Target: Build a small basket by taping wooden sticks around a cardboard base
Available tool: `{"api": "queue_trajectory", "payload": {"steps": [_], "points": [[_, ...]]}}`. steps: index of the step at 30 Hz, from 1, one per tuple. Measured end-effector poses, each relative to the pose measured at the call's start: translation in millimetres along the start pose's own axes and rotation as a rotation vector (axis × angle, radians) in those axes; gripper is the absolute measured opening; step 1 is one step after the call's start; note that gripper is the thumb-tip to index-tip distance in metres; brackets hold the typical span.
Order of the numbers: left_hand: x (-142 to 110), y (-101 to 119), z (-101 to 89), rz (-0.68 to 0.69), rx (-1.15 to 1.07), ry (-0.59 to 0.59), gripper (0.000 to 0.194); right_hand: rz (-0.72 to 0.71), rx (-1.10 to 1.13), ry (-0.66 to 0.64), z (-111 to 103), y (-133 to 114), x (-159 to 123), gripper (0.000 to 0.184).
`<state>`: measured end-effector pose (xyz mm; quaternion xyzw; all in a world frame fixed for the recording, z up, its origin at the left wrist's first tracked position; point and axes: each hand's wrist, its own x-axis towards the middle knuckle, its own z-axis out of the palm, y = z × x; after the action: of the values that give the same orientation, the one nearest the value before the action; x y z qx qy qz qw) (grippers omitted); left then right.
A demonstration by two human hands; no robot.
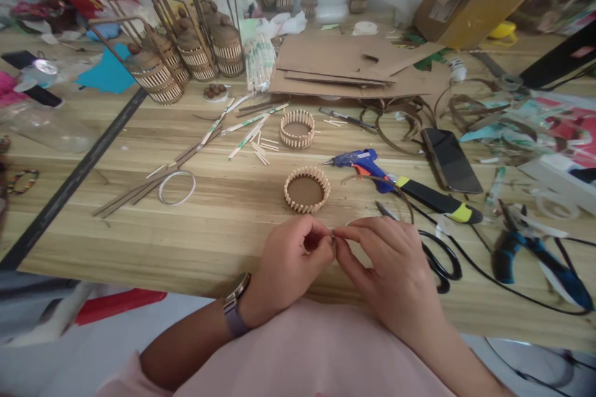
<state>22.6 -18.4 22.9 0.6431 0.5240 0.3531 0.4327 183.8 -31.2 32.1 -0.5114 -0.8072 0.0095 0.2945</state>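
Note:
My left hand [298, 254], with a watch on its wrist, and my right hand [386, 254] meet at the table's front edge. Thumb and forefinger of each are pinched together at one spot, on something too small to make out. Just beyond them stands a round container [307, 191] with a brown base and a wall of short upright wooden sticks. Neither hand visibly touches it. A similar stick-walled container [297, 130] sits farther back. Black-handled scissors [442, 260] lie partly hidden behind my right hand.
A blue glue gun [367, 164], a black-and-yellow cutter [433, 198], a phone [452, 160] and pliers [535, 254] lie right. Cut sticks [263, 149], brown strips [158, 183] and a white ring [177, 188] lie left. Lantern-like models [156, 77] and cardboard sheets [344, 59] stand behind.

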Motion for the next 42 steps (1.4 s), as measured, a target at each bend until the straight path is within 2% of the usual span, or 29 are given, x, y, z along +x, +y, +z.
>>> {"api": "queue_trajectory", "payload": {"steps": [6, 14, 26, 32, 38, 42], "points": [[0.1, 0.1, -0.8, 0.140, 0.161, -0.014, 0.013, -0.013, 0.001, -0.057, -3.1, 1.2, -1.1, 0.018], [-0.4, 2.1, -3.2, 0.253, 0.281, -0.034, 0.015, -0.041, -0.012, -0.073, -3.7, 0.2, -0.5, 0.022], [-3.5, 1.0, -3.8, 0.257, 0.216, -0.044, 0.016, 0.044, 0.208, -0.067, -2.4, 3.8, -3.8, 0.016], [-5.8, 1.0, -5.3, 0.240, 0.198, -0.054, 0.015, 0.143, 0.320, -0.122, -3.8, 1.9, -2.4, 0.017], [-7.1, 1.4, -5.0, 0.233, 0.207, -0.071, 0.012, 0.175, 0.332, -0.112, -5.5, 0.1, -3.8, 0.015], [-8.7, 2.7, -4.7, 0.178, 0.098, -0.063, 0.011, 0.246, 0.345, -0.071, -4.8, -1.5, -4.1, 0.018]]}}
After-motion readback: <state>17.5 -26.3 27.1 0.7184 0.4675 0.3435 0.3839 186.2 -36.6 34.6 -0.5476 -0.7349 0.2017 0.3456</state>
